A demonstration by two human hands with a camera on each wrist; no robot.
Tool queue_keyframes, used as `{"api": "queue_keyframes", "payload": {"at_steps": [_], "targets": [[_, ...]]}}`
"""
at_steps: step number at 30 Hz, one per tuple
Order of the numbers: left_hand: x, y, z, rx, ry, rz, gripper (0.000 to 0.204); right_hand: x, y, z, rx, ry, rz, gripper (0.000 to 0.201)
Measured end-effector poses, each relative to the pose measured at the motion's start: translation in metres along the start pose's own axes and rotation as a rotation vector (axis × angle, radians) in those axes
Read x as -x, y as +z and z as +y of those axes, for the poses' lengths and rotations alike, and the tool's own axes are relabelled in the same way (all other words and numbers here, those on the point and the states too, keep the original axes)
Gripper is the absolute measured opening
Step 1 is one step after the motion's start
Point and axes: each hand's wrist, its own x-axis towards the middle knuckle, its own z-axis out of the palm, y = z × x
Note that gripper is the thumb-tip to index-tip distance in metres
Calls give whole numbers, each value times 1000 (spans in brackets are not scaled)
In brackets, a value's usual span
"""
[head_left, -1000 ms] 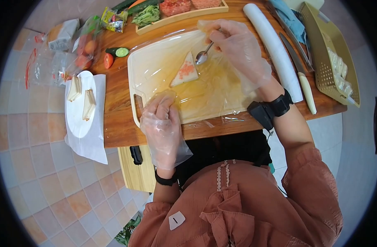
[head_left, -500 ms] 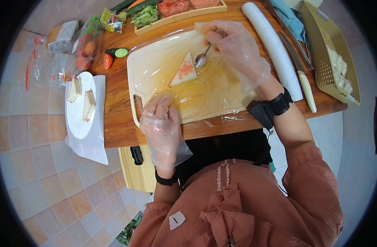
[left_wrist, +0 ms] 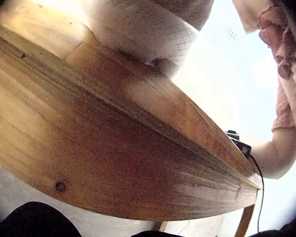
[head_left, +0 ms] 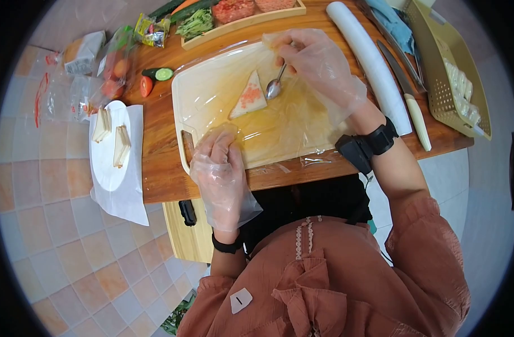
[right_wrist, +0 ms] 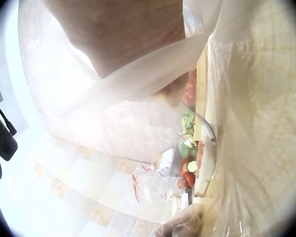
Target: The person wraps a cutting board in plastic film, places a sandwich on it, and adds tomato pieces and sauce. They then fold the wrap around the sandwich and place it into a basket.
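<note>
In the head view a triangle of bread (head_left: 249, 100) with orange-pink bits on top lies on a film-covered cutting board (head_left: 203, 78). The right hand (head_left: 323, 70), in a clear plastic glove, pinches the handle of a metal spoon (head_left: 273, 89), whose bowl is beside the bread's right edge. The gloved left hand (head_left: 220, 177) rests at the board's near left edge, fingers relaxed and holding nothing visible. The right wrist view shows the spoon (right_wrist: 207, 129) close to the bread (right_wrist: 205, 168). The left wrist view shows mostly the table's wooden edge (left_wrist: 113, 133).
On the left, a white plate (head_left: 108, 168) bears two sandwich pieces. Tomato and cucumber pieces (head_left: 164, 74) lie behind it. A wooden tray (head_left: 248, 23) of fillings stands at the back. Rightward are a white roll (head_left: 372, 70), a knife (head_left: 417, 121) and a basket (head_left: 445, 84).
The right hand has moved slightly left and nearer the body, and the spoon bowl is a little lower beside the bread. The left hand has hardly moved.
</note>
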Motion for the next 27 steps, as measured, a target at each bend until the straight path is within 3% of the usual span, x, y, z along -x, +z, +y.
{"api": "queue_keyframes", "payload": {"at_steps": [16,19,21,27], "targets": [[-1,-2,4,-14,-25,-19,18,-3,3,12,-10,18,-11,29],[0,-1,4,-20,-41,-21,17,-4,3,13,4,-51,-3,28],[-1,-2,5,-21,-43,-24,17,-3,2,11,-44,48,-58,26],[-2,-2,6,-25,-31,-29,17,-1,2,5,-98,106,-67,22]]}}
